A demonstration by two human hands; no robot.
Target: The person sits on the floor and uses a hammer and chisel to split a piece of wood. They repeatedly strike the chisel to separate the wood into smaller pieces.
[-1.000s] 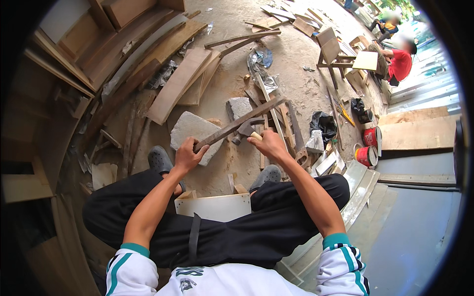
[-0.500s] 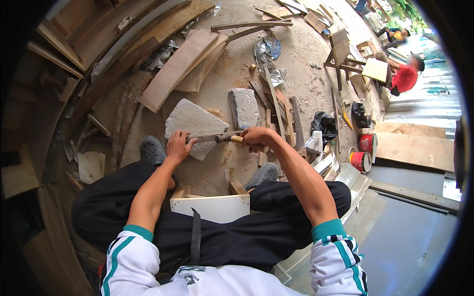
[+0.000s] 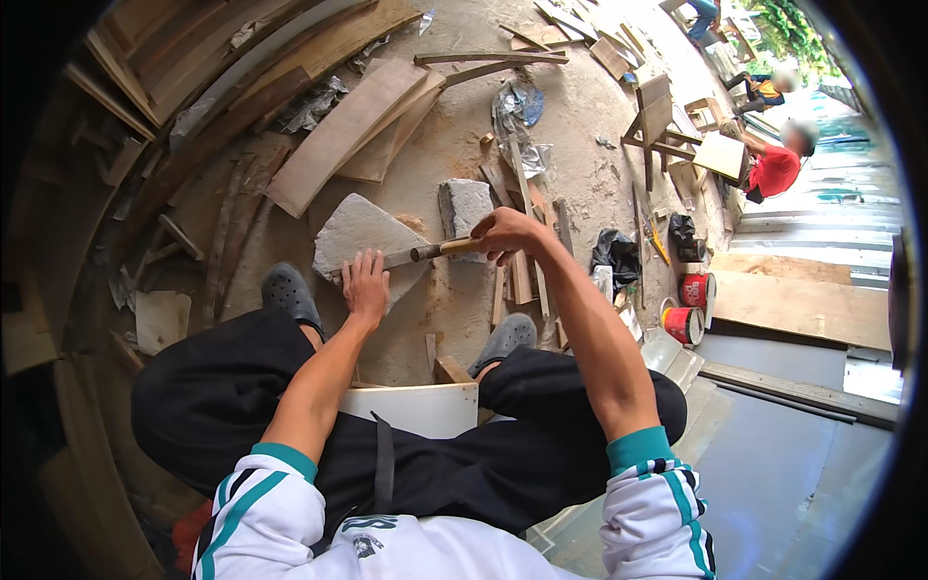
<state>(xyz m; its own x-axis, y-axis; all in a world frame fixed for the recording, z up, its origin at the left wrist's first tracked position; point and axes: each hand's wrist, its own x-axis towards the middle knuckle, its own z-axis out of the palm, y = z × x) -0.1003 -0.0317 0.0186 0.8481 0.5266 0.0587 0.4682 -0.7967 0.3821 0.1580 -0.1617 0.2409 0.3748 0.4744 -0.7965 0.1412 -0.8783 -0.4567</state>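
My right hand (image 3: 506, 235) is closed round the wooden handle of a hammer (image 3: 447, 248), whose dark head points left. Beneath and beside that head, a thin flat greyish strip (image 3: 397, 259) runs across a pale, angular stone slab (image 3: 360, 230); its material is unclear. My left hand (image 3: 365, 285) lies with fingers stretched out over the slab and the strip's left end. Whether the hammer touches the strip, I cannot tell. A smaller grey stone block (image 3: 465, 206) sits just beyond the hammer, partly hidden by it.
Between my legs stands a white-fronted wooden piece (image 3: 425, 410). Long boards (image 3: 343, 135) lie at far left, and loose wood strips (image 3: 527, 275) to the right. Red cans (image 3: 683, 325), a black plastic bag (image 3: 616, 256) and a chair (image 3: 653, 121) stand farther right, near a person in red (image 3: 773, 172).
The hammer and my right hand have risen slightly. My left hand's fingers have straightened over the slab. The whole view has shifted a little.
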